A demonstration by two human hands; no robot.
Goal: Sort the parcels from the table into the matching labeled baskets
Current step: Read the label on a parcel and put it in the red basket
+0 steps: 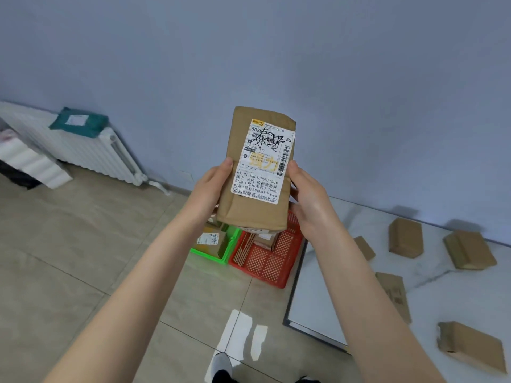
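Both hands hold one brown parcel (258, 211) upright in the air, its white shipping label (262, 161) facing the camera. The left hand (210, 189) grips the left edge, thumb on the front and fingers wrapped behind; the right hand (309, 200) grips the right edge the same way (the fingers at the back are mostly hidden). The parcel hangs over the floor and covers the far ends of two baskets that stand touching side by side: a green basket (231, 248) and a red basket (268, 262), each with boxes inside. Just right of the red one is the white marble table (331, 286), where five more brown parcels (406, 237) lie well apart. To the far left, a teal mailer (78, 121) rests on a white radiator (74, 150) against the blue wall (249, 51).
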